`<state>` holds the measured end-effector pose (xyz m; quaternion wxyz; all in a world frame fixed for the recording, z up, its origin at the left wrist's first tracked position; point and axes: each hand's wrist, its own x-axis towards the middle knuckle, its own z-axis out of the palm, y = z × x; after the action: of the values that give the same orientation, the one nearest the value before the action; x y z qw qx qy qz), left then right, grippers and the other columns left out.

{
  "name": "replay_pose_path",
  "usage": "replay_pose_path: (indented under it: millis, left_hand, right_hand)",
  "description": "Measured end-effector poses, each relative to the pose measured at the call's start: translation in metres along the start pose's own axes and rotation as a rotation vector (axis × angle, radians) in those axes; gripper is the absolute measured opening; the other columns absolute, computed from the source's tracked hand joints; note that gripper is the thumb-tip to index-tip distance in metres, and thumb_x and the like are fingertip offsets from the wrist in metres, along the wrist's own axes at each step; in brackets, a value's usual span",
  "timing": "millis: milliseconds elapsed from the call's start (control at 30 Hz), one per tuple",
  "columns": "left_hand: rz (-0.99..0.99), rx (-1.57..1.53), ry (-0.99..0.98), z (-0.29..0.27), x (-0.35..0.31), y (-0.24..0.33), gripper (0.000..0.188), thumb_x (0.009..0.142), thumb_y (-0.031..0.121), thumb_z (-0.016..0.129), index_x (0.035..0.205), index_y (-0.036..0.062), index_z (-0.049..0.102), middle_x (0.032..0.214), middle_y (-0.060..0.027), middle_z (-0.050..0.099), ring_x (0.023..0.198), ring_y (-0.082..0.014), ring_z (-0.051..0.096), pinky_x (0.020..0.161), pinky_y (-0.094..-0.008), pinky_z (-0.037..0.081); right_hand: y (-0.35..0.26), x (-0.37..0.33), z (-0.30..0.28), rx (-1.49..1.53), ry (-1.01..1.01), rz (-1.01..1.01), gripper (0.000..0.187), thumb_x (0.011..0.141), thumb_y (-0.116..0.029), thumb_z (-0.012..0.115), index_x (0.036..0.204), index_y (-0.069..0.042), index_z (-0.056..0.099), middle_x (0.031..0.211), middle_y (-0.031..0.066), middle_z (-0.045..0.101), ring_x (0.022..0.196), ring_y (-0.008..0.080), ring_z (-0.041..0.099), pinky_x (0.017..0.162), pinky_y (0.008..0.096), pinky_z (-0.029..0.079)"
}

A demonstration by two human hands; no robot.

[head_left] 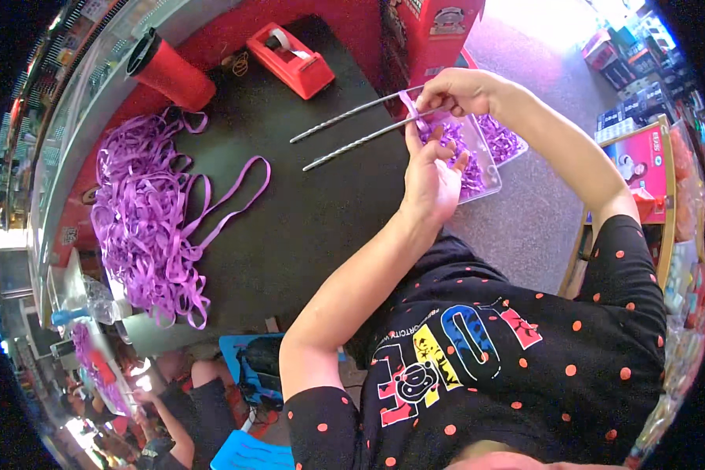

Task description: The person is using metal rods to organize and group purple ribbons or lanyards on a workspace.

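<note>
Two grey spiral metal rods (356, 146) stick out side by side over the dark table. A purple ribbon (412, 108) passes across both near their right ends. My right hand (458, 92) is closed in a pinch on this ribbon, its fingertips by the rods. Just below, my left hand (433, 176) has its index finger stretched up against the ribbon, while its other fingers are loosely bent and apart. Behind my hands, the far rod ends are hidden. A clear plastic box (489, 174) with short purple ribbon pieces lies beside my left hand.
A large heap of purple ribbon (145, 227) covers the left of the dark table (290, 235). A red tape dispenser (294, 63) and a red tumbler (172, 74) stand at the back. Another person's arm (172, 423) shows at lower left, near a blue stool (251, 453).
</note>
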<state>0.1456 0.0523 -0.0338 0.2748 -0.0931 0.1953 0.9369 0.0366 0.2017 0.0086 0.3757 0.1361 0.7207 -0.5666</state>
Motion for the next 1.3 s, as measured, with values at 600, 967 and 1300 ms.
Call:
replay_pose_path:
  millis: [600, 967, 1300]
  left_hand:
    - [-0.066, -0.135, -0.048, -0.002, -0.005, 0.004, 0.064, 0.068, 0.005, 0.056, 0.127, 0.028, 0.041, 0.119, -0.0047, 0.044, 0.11, -0.0245, 0.04, 0.098, -0.0461, 0.037]
    - [-0.085, -0.191, 0.018, 0.0, -0.007, 0.008, 0.066, 0.067, 0.007, 0.059, 0.128, 0.0276, 0.042, 0.119, -0.0044, 0.046, 0.109, -0.0248, 0.045, 0.1, -0.0456, 0.038]
    - [-0.081, -0.208, 0.035, 0.001, -0.009, 0.011, 0.07, 0.068, 0.008, 0.059, 0.131, 0.0302, 0.04, 0.119, -0.0049, 0.046, 0.112, -0.0241, 0.042, 0.101, -0.0457, 0.036]
  right_hand:
    - [0.036, 0.032, -0.008, 0.106, -0.151, -0.147, 0.029, 0.087, -0.025, 0.066, 0.108, -0.006, 0.065, 0.082, 0.0004, 0.063, 0.07, 0.0092, 0.057, 0.059, 0.027, 0.047]
    - [0.061, 0.088, 0.003, 0.349, -0.562, -0.401, 0.027, 0.083, -0.02, 0.072, 0.101, -0.003, 0.062, 0.088, 0.0032, 0.064, 0.076, 0.0114, 0.059, 0.069, 0.0253, 0.049]
    - [0.058, 0.089, -0.003, -0.278, -0.293, -0.558, 0.037, 0.088, -0.032, 0.065, 0.108, -0.002, 0.065, 0.092, 0.0021, 0.064, 0.076, 0.0107, 0.058, 0.066, 0.0252, 0.048]
